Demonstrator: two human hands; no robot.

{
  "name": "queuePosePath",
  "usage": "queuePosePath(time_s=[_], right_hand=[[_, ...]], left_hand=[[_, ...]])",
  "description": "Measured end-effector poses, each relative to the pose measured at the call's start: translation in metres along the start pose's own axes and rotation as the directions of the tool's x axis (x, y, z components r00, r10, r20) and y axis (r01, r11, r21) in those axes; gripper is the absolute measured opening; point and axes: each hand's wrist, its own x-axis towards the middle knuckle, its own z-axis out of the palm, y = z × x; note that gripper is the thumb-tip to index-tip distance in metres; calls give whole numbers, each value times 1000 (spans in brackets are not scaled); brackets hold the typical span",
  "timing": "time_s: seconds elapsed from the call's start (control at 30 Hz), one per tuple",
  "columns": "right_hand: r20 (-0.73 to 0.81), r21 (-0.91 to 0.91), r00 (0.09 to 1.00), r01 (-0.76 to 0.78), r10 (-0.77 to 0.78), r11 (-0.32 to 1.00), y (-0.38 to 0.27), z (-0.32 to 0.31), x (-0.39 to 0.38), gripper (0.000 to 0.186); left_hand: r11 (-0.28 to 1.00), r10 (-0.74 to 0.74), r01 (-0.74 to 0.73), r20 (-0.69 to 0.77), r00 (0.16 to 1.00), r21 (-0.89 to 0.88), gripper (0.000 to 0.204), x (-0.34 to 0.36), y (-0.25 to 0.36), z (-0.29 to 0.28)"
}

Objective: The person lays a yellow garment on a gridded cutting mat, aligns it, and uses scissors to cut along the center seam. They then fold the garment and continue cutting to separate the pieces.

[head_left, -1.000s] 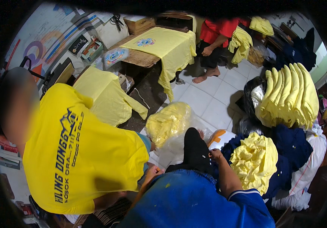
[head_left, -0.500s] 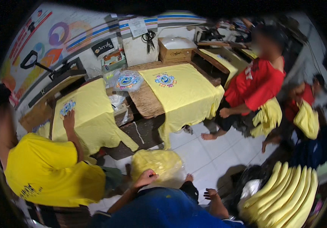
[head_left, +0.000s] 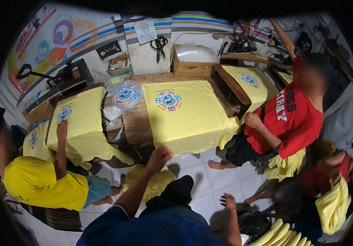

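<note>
My left hand (head_left: 159,159) reaches forward with its fingers curled closed. It is over the near edge of a yellow T-shirt (head_left: 193,123) spread on a wooden board; whether it touches the cloth I cannot tell. Anything inside its fingers is too small to name. The shirt bears a round, colourful print (head_left: 168,100) on its far left part. My right hand (head_left: 228,201) hangs low on the right above the tiled floor, its fingers apart and loosely bent, with nothing in them. Below my left forearm lies a clear bag of yellow cloth (head_left: 154,182), partly hidden.
At left, a person in yellow (head_left: 49,180) touches another printed shirt (head_left: 82,119). A person in red (head_left: 287,115) stands at right, one arm raised. Further right, someone holds yellow cloth (head_left: 334,205). Rolled yellow cloth (head_left: 277,235) lies lower right; a cardboard box (head_left: 195,61) stands behind.
My left hand has risen and moved forward from above the bag to the shirt's near edge. My view has shifted closer to the board. The right hand stays low.
</note>
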Motion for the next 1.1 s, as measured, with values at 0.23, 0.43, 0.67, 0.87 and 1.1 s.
queuePosePath(time_s=[0.23, 0.43, 0.67, 0.87, 1.1], right_hand=[[361, -217, 915, 269, -179, 938, -168, 98, 24, 30], [611, -160, 681, 605, -403, 780, -403, 254, 97, 28], [765, -136, 356, 904, -537, 405, -636, 523, 197, 31], [515, -233, 115, 972, -849, -9, -723, 688, 231, 32], [568, -315, 220, 948, -793, 38, -727, 712, 245, 29]], left_hand=[[982, 191, -166, -453, 871, 95, 20, 214, 11, -75], [962, 271, -221, -635, 723, 160, 23, 390, 15, -141], [923, 377, -145, -756, 535, 357, 48, 570, -6, -212], [965, 235, -49, -765, 600, 258, 42, 621, -12, -237], [946, 270, -41, -707, 654, 323, 36, 622, -5, -245]])
